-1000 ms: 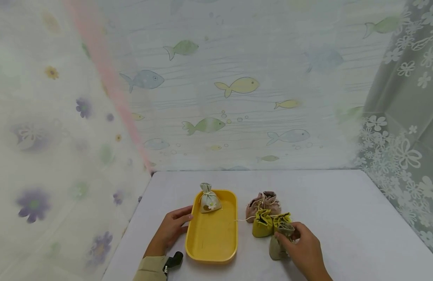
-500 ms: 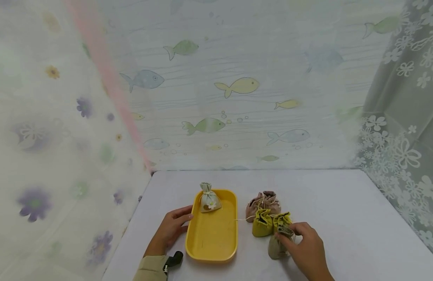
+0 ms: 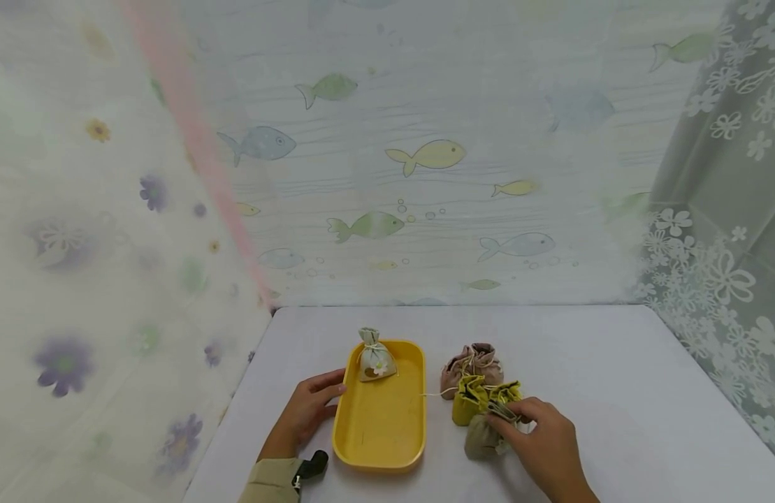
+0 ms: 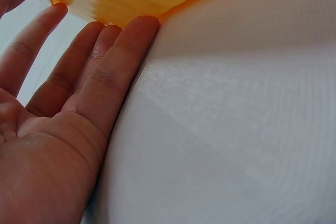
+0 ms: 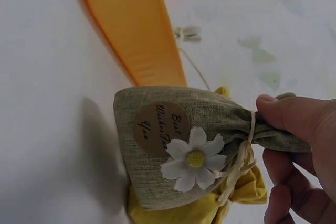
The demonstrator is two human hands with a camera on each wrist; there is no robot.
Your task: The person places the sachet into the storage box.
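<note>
My right hand [image 3: 541, 433] pinches the gathered neck of a grey-green drawstring pouch [image 3: 481, 438]. The right wrist view shows this pouch [image 5: 157, 98] with a white cloth flower, a round brown "Best Wishes For You" label and a tied cord. In the head view it is tilted, its bottom toward the tray. My left hand [image 3: 308, 409] has its fairly straight fingers [image 4: 113, 77] against the side of a yellow tray [image 3: 377, 457]. At the tray's far end sits a pale pouch [image 3: 376, 362] with a white flower.
Two mustard-yellow pouches [image 3: 467, 404] stand right of the tray, close by the held one. Behind them are pinkish-brown pouches [image 3: 456, 369]. A loose cord reaches toward the tray. The white table [image 3: 613, 391] ends at a fish-print curtain [image 3: 425, 209].
The grey-green pouch has tilted in my right hand and its bottom has swung left toward the tray. My left hand and the tray have stayed put.
</note>
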